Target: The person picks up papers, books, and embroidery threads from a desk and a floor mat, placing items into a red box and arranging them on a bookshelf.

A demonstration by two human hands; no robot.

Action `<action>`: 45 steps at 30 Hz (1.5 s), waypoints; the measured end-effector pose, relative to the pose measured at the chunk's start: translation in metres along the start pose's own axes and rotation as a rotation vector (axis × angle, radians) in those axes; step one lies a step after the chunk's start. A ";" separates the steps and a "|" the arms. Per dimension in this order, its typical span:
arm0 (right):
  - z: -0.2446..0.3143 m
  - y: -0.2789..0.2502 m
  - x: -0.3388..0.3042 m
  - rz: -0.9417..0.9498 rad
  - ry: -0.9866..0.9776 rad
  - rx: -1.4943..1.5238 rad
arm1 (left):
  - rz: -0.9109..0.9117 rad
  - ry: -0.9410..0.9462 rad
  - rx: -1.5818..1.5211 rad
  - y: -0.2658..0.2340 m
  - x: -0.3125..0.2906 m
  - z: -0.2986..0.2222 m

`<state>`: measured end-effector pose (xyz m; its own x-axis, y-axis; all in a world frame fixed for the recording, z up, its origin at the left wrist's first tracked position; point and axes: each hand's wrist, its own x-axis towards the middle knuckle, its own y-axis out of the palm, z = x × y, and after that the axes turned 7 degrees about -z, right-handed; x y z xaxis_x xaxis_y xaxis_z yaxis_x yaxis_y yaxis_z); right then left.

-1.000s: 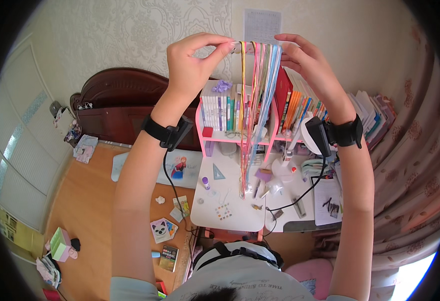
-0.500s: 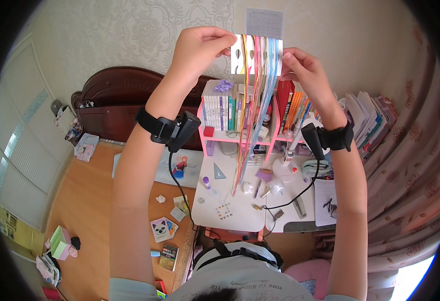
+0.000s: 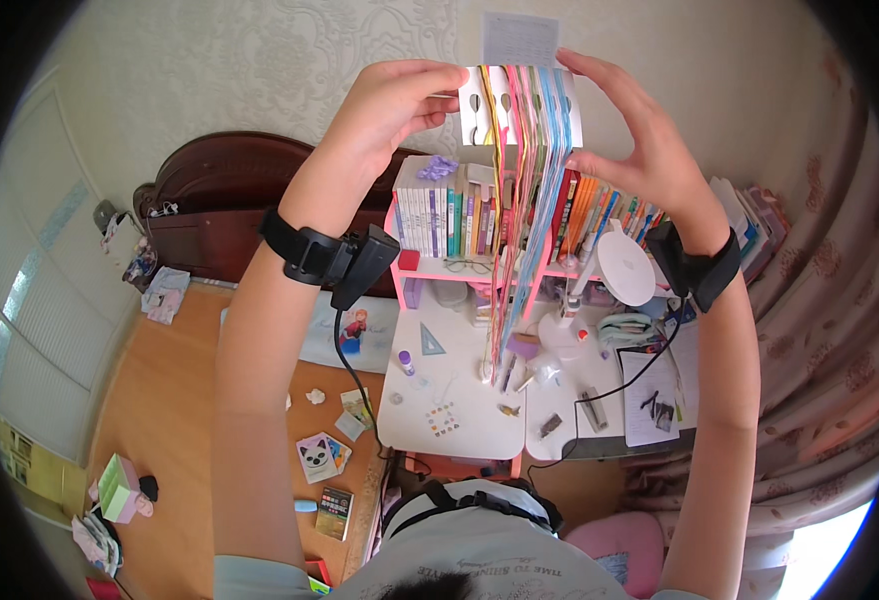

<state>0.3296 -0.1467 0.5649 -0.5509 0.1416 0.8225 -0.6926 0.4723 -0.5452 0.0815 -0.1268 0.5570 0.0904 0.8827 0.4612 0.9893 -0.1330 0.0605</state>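
Note:
At the top of the view, my left hand (image 3: 384,108) pinches the upper left corner of a white card (image 3: 470,132) with holes in it. Several bundles of embroidery thread (image 3: 533,215), yellow, pink, green and blue, hang from the card and trail down in front of the desk. My right hand (image 3: 654,145) is beside the card's right edge, thumb and fingers spread wide. Its thumb is near the blue strands; whether it touches them I cannot tell. Each wrist wears a black strap with a small device and cable.
Below is a white desk (image 3: 459,425) with a set square (image 3: 431,340), a purple glue stick (image 3: 405,362), small stickers (image 3: 443,420) and a white lamp (image 3: 626,268). Books (image 3: 426,218) fill the pink-edged shelf behind. A bed (image 3: 189,400) lies left; a curtain (image 3: 824,350) hangs right.
My right hand has let go of the card's right edge, spread its fingers and shifted right. The threads' lower ends have swung to the right. My left hand keeps its hold.

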 end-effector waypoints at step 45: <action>-0.016 0.036 -0.027 -0.189 0.737 1.034 | -0.120 1.624 0.859 0.002 -0.004 0.001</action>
<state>0.3268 -0.1193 0.5253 -0.2482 0.7485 0.6149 -0.9515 -0.3073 -0.0099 0.0830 -0.1303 0.5540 0.3527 -0.4542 0.8182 0.8070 0.5902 -0.0203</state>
